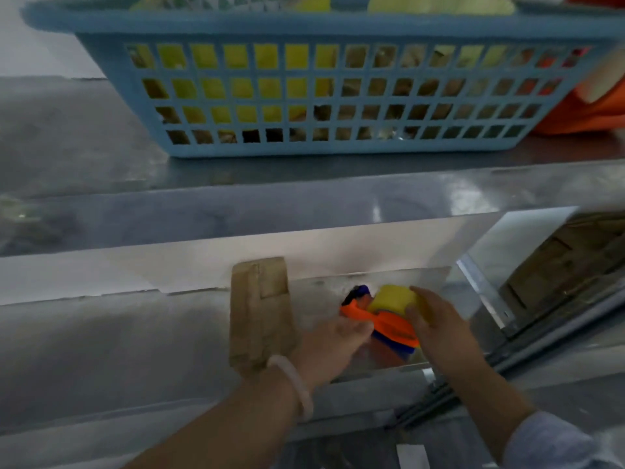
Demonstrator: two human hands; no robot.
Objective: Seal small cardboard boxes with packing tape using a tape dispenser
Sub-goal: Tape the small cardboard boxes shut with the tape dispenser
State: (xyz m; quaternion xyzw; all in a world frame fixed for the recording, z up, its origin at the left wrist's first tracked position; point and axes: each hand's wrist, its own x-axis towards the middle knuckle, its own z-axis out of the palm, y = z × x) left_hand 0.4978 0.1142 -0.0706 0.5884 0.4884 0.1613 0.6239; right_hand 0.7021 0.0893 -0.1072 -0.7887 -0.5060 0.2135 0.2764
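- No word, number or brand can be read anywhere in the blurred view.
- Any marking on the orange tape dispenser (pixel 394 330) is too smeared to read.

One view only: head-worn camera, wide angle. It looks forward and steeply down from above my own arms. Both forearms enter from the bottom edge. My left hand (pixel 333 343) and right hand (pixel 439 330) meet low of centre, close to the lens, with the tape dispenser (pixel 389 328) between them. The metal work surface (pixel 101 350) fills the middle of the frame. The blue basket (pixel 304 32) stands farther off at the top, its rim cut by the upper edge. Straight edges run tilted. The frame is soft throughout; fine detail not readable.
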